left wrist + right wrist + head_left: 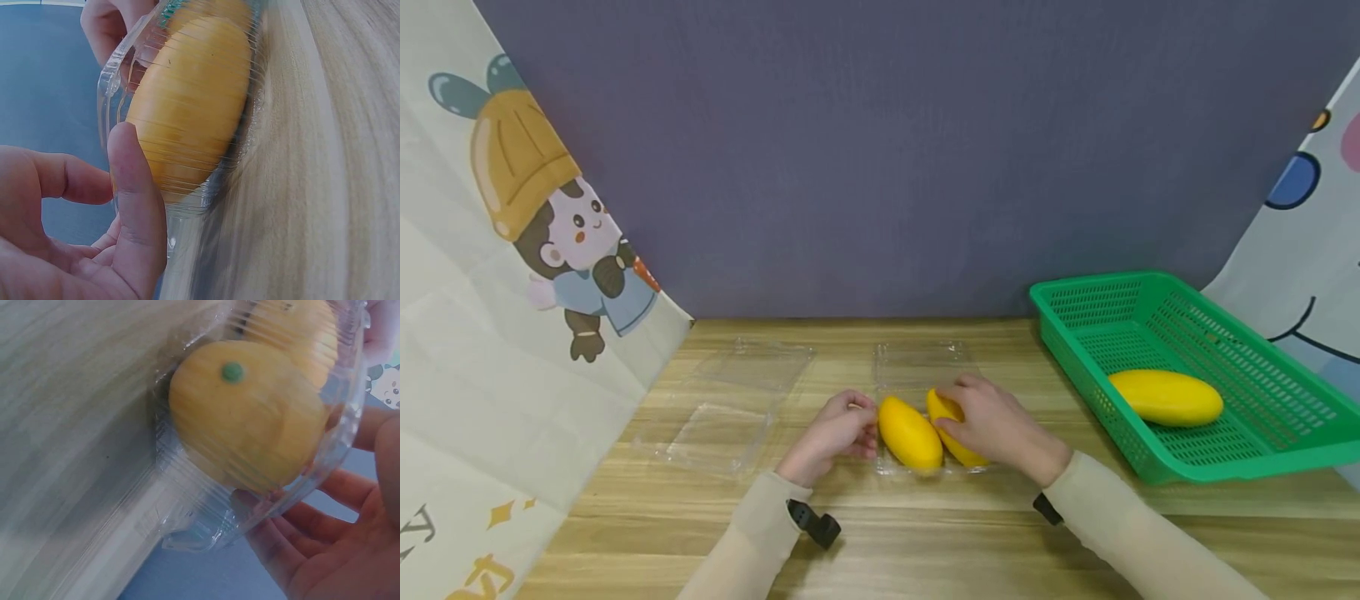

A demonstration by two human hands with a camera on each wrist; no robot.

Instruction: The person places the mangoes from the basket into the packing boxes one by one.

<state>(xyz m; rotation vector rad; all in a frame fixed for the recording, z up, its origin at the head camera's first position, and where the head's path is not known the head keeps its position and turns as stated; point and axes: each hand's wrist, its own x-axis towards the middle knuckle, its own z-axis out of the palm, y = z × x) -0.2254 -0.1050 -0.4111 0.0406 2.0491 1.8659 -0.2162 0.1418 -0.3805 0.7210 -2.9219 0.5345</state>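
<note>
Two yellow mangoes lie side by side in a clear plastic clamshell box (107,84), whose lid (921,354) is folded back behind it. My left hand (842,429) is at the box's left side; in the left wrist view its thumb and index finger pinch the rim beside the left mango (910,435). My right hand (996,425) grips the right mango (964,451), with fingers reaching over the box edge in the right wrist view. A green dot marks that mango's end.
To the right stands a green perforated basket (1120,442) with another yellow mango (1165,398) inside. A second clear clamshell box (718,437) lies opened on the left of the wooden table (880,542). A dark panel (865,167) rises behind.
</note>
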